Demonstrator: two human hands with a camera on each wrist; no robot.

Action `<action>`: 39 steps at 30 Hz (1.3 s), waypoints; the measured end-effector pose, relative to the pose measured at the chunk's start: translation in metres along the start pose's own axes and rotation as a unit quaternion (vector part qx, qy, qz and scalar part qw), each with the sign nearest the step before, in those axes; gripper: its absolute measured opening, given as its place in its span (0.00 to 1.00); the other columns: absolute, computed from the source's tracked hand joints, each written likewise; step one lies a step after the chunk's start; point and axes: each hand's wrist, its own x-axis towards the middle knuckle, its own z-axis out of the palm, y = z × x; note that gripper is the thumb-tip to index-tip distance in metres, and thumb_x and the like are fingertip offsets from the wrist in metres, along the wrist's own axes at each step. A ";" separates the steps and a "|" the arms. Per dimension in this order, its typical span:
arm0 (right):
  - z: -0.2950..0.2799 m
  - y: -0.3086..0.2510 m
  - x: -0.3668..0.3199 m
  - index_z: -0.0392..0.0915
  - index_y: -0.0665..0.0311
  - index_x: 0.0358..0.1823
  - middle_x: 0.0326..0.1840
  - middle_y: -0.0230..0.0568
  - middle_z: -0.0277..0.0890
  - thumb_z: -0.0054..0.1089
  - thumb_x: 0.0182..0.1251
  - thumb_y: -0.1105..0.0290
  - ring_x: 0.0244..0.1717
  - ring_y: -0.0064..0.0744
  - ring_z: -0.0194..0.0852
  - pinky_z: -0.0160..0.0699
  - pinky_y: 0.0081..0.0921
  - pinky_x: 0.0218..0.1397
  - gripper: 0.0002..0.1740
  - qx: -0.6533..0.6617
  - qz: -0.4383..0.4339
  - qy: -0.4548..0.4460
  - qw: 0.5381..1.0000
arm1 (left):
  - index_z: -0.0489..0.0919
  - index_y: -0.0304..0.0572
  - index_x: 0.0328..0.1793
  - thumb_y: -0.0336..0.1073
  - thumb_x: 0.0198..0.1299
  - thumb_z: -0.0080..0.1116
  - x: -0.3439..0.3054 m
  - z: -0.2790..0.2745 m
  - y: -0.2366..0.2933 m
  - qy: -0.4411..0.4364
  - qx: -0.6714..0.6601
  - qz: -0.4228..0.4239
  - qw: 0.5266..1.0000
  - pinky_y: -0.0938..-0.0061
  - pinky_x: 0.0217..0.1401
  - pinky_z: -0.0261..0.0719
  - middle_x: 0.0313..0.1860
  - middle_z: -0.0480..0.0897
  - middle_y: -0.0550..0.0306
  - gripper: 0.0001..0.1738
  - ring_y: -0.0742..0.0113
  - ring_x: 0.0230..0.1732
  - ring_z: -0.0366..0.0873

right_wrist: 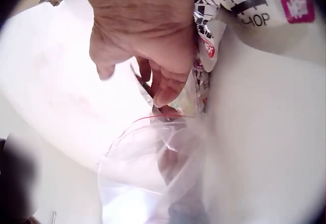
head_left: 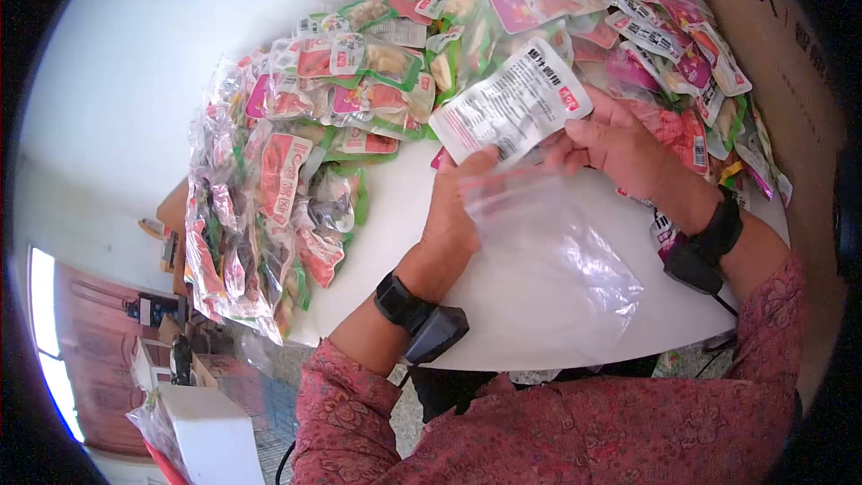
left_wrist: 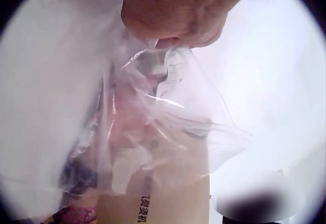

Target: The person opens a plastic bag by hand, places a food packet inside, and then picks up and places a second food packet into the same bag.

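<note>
In the head view a white-backed snack packet (head_left: pixel 512 103) with black print and a red logo is held tilted above the table, between both hands. My right hand (head_left: pixel 628 153) grips it by its right end. My left hand (head_left: pixel 453 211) holds the mouth of a clear zip bag (head_left: pixel 557 260) with a red seal line, its thumb at the packet's lower edge. The bag hangs down toward the person. In the left wrist view the transparent bag (left_wrist: pixel 173 127) spreads out below the left hand (left_wrist: pixel 178 10). The right hand's curled fingers (right_wrist: pixel 170 86) are just above the red-lined bag mouth.
Heaps of sealed snack packets (head_left: pixel 386 63) line the back and left of the white table (head_left: pixel 386 242). More packets (head_left: pixel 664 45) pile up at the right, against a brown cardboard box (head_left: pixel 799 108). A white box (head_left: pixel 211 436) stands on the floor side, lower left.
</note>
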 end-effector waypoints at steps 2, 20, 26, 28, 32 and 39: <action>-0.009 0.005 -0.001 0.59 0.61 0.59 0.38 0.34 0.72 0.48 0.63 0.63 0.30 0.19 0.71 0.71 0.15 0.31 0.23 0.031 -0.011 0.044 0.998 | 0.70 0.38 0.49 0.29 0.56 0.47 0.001 0.003 -0.002 -0.061 0.130 -0.051 0.988 0.74 0.36 0.78 0.36 0.79 0.54 0.13 0.68 0.36 0.77; 0.000 -0.004 -0.004 0.67 0.61 0.49 0.27 0.27 0.71 0.47 0.61 0.66 0.18 0.12 0.64 0.63 0.11 0.16 0.15 -0.008 -0.047 0.126 0.991 | 0.65 0.38 0.58 0.54 0.61 0.44 -0.009 0.005 0.000 -0.170 0.207 -0.032 0.963 0.79 0.42 0.72 0.48 0.73 0.59 0.29 0.73 0.43 0.72; -0.002 -0.007 -0.007 0.67 0.63 0.49 0.31 0.29 0.72 0.46 0.61 0.67 0.23 0.13 0.67 0.69 0.12 0.24 0.15 -0.020 -0.038 0.116 0.992 | 0.66 0.38 0.58 0.46 0.64 0.42 0.001 -0.004 -0.008 -0.138 0.223 -0.014 0.965 0.74 0.48 0.74 0.48 0.76 0.56 0.22 0.69 0.48 0.74; 0.003 -0.009 -0.007 0.66 0.64 0.49 0.33 0.30 0.72 0.45 0.62 0.68 0.29 0.14 0.69 0.70 0.14 0.30 0.15 -0.031 -0.058 0.125 0.990 | 0.70 0.38 0.54 0.43 0.62 0.46 0.001 -0.004 -0.009 -0.140 0.234 -0.038 0.961 0.76 0.48 0.74 0.45 0.77 0.58 0.20 0.70 0.45 0.75; 0.007 -0.008 -0.007 0.65 0.67 0.51 0.41 0.34 0.71 0.44 0.63 0.69 0.42 0.18 0.69 0.69 0.19 0.47 0.16 -0.045 -0.099 0.122 0.987 | 0.72 0.37 0.52 0.40 0.61 0.49 0.002 -0.005 -0.013 -0.169 0.232 -0.008 0.958 0.77 0.48 0.73 0.43 0.78 0.58 0.17 0.72 0.45 0.75; 0.002 -0.002 -0.008 0.65 0.65 0.52 0.41 0.33 0.71 0.45 0.64 0.69 0.41 0.17 0.69 0.72 0.18 0.43 0.16 -0.085 -0.103 0.106 0.985 | 0.74 0.38 0.51 0.35 0.60 0.50 0.003 -0.007 -0.014 -0.212 0.307 0.016 0.928 0.77 0.52 0.70 0.46 0.78 0.60 0.15 0.74 0.47 0.73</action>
